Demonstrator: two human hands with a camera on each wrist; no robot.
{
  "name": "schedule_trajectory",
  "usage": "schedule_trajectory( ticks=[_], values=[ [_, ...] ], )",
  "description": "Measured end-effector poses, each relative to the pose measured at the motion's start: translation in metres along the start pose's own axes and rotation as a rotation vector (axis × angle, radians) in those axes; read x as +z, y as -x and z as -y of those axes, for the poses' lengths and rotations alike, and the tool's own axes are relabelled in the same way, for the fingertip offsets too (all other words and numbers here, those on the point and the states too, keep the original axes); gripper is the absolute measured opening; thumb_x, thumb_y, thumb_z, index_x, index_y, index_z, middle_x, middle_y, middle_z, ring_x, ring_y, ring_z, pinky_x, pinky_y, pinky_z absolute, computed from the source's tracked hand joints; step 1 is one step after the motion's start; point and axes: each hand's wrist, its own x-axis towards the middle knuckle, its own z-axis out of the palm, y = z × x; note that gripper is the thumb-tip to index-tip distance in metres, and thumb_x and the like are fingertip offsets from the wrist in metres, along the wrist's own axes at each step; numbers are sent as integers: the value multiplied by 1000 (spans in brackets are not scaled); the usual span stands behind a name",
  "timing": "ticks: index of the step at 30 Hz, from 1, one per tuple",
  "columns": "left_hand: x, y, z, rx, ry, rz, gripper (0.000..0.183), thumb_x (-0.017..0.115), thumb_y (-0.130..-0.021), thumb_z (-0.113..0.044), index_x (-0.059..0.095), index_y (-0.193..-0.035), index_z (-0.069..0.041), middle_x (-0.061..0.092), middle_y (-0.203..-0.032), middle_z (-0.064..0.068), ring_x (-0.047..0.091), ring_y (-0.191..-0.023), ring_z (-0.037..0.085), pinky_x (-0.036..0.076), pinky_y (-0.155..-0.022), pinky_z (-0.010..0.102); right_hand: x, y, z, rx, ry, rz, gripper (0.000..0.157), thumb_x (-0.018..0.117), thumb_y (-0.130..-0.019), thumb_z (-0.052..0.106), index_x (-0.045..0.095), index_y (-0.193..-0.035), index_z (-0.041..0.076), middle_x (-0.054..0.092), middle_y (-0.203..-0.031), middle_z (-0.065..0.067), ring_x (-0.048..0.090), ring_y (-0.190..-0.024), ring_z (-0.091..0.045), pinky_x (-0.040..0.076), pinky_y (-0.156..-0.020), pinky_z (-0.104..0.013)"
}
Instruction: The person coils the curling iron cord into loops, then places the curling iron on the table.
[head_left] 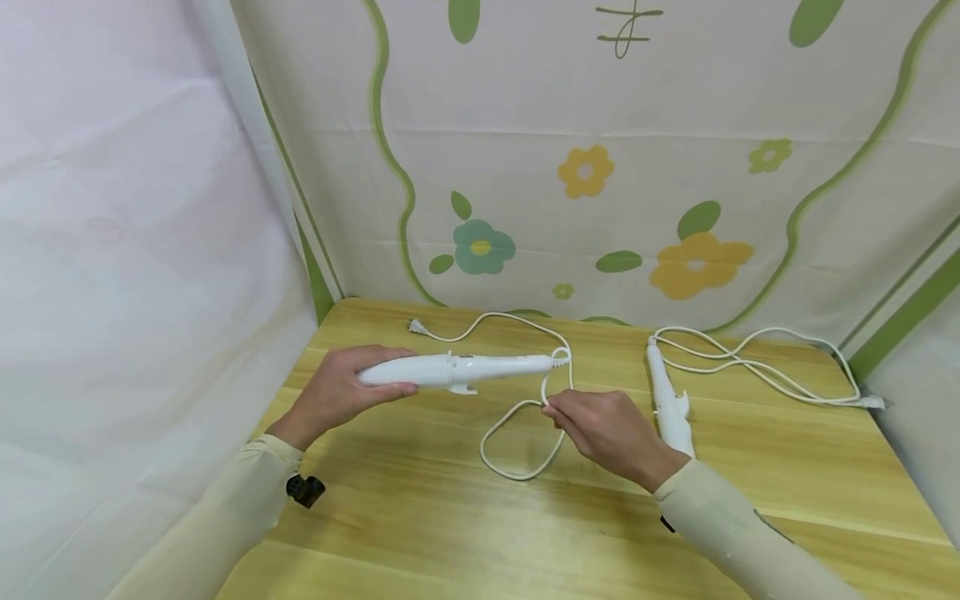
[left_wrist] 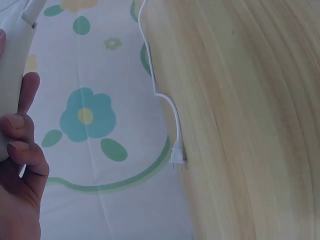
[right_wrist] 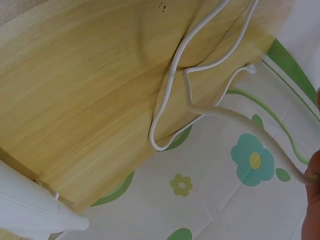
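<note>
A white curling iron (head_left: 420,372) with a ribbed thick end is held level above the table by my left hand (head_left: 337,387). The fingers and thumb grip that thick end; in the left wrist view the hand (left_wrist: 27,165) wraps the iron's body (left_wrist: 11,75). My right hand (head_left: 611,433) pinches the iron's white power cord (head_left: 517,477) near its thin end. Seen from the right wrist, the cord (right_wrist: 250,127) runs up into the fingertips of the hand (right_wrist: 312,200). Its plug (head_left: 417,326) lies near the table's back edge, left of centre.
A second white curling iron (head_left: 675,427) lies on the wooden table (head_left: 450,533), partly behind my right wrist. Its looped cord (head_left: 787,387) stretches right to a plug (head_left: 872,402). A flower-printed cloth (head_left: 525,217) hangs along the back, with pale cloth (head_left: 135,250) at the left.
</note>
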Motion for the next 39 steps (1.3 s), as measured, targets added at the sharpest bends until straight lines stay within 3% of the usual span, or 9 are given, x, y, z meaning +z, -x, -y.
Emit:
schedule_trajectory(
  ticks=[11,18,21,26,34,39],
  values=[
    [4,4,4,62,-195,-123,45,96,-84,-32,83,-126,-26,84,-112,-1,66,-76,10,49,-63,28,1,2,2,22,-35,40,36,47,-119,31,70,-102,10,66,-76,8,55,-63,1,53,-56,-24],
    [4,1,1,100,-260,-211,48,98,-80,-33,83,-125,-24,85,-111,2,65,-73,12,46,-61,28,2,4,1,85,-47,47,49,37,-121,37,73,-107,6,67,-77,9,53,-65,2,52,-58,-23],
    [4,1,1,109,-270,-248,48,98,-80,-31,84,-124,-21,85,-109,3,66,-74,13,47,-61,29,3,4,1,105,-51,52,40,45,-120,32,73,-107,6,64,-75,10,53,-65,3,53,-58,-23],
    [3,0,1,103,-279,-295,47,98,-80,-29,84,-123,-17,85,-108,6,69,-76,16,50,-64,33,4,6,2,114,-49,48,19,61,-113,19,73,-108,5,65,-74,9,53,-63,2,54,-57,-24],
    [-1,0,10,74,-289,-352,44,97,-81,-28,84,-122,-17,85,-107,6,66,-72,17,47,-63,35,4,10,4,107,-41,30,25,56,-115,22,73,-107,5,60,-70,11,47,-60,3,49,-54,-21],
    [-1,1,15,9,-274,-298,43,95,-85,-31,84,-124,-20,85,-113,6,68,-77,18,48,-65,33,2,9,4,82,-3,1,41,43,-120,31,72,-104,7,60,-68,13,49,-58,4,47,-50,-21]
  ],
)
